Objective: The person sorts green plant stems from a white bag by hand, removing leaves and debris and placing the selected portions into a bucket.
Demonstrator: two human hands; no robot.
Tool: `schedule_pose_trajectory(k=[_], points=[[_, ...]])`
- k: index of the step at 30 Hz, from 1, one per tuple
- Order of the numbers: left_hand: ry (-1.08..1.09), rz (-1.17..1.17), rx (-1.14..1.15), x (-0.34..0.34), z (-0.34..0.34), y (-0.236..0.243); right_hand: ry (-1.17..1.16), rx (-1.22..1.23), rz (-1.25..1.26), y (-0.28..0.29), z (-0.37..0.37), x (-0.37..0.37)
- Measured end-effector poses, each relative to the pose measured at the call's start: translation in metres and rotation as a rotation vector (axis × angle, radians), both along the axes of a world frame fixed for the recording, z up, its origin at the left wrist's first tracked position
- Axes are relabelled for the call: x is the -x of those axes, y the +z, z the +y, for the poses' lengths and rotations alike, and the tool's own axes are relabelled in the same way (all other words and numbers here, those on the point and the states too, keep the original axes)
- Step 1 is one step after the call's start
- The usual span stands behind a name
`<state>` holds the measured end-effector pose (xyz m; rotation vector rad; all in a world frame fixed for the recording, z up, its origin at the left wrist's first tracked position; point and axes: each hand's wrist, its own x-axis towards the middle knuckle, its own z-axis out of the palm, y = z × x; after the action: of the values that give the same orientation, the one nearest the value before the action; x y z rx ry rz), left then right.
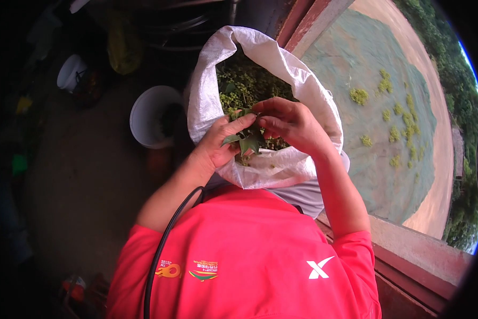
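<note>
A white woven sack (313, 87) stands in front of me with its rim rolled outward. Inside lie many small green berry clusters (244, 80) with stems and leaves. Over the sack's mouth, my left hand (221, 139) is closed around a leafy sprig (248, 142) whose green leaves hang below the fingers. My right hand (292, 125) meets it from the right, thumb and forefinger pinched at the top of the same sprig. Exactly what sits between the right fingertips is too small to make out.
Left of the sack stands a white bucket (143, 118), with a smaller white bucket (71, 73) farther off in the dark. A door frame (313, 24) and low sill (409, 250) bound the right side. Beyond, yellow-green clusters (358, 95) lie on a green ground sheet (350, 58).
</note>
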<state>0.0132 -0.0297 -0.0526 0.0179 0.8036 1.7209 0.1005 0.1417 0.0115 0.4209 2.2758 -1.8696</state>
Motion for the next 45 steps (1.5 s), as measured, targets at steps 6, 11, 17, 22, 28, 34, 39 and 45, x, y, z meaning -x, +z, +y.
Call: schedule_pose_trajectory(k=[6,11,17,22,28,34,39,45], points=[[0.013,-0.003,-0.011,-0.002,-0.001,0.011,0.082,-0.607,0.219,-0.028,0.031,0.066],[-0.165,0.103,-0.025,-0.002,-0.001,0.001,0.126,-1.190,0.296,-0.060,-0.008,0.120],[-0.142,0.048,-0.063,0.001,0.001,-0.002,0.065,-1.342,0.198,-0.100,-0.006,0.130],[-0.099,0.026,-0.054,0.003,-0.003,0.003,-0.062,-1.068,0.290,-0.050,0.013,0.094],[0.128,0.076,-0.043,0.006,0.000,0.006,-0.073,-0.939,0.241,-0.028,0.017,0.030],[0.160,0.115,-0.043,0.004,-0.002,-0.004,-0.074,-0.935,0.124,-0.027,0.017,-0.024],[0.306,0.880,0.166,-0.008,0.010,-0.014,-0.095,-0.877,0.204,-0.029,0.014,-0.027],[0.383,1.407,0.423,-0.008,0.022,-0.007,-0.029,-0.931,0.331,-0.024,0.000,-0.023]])
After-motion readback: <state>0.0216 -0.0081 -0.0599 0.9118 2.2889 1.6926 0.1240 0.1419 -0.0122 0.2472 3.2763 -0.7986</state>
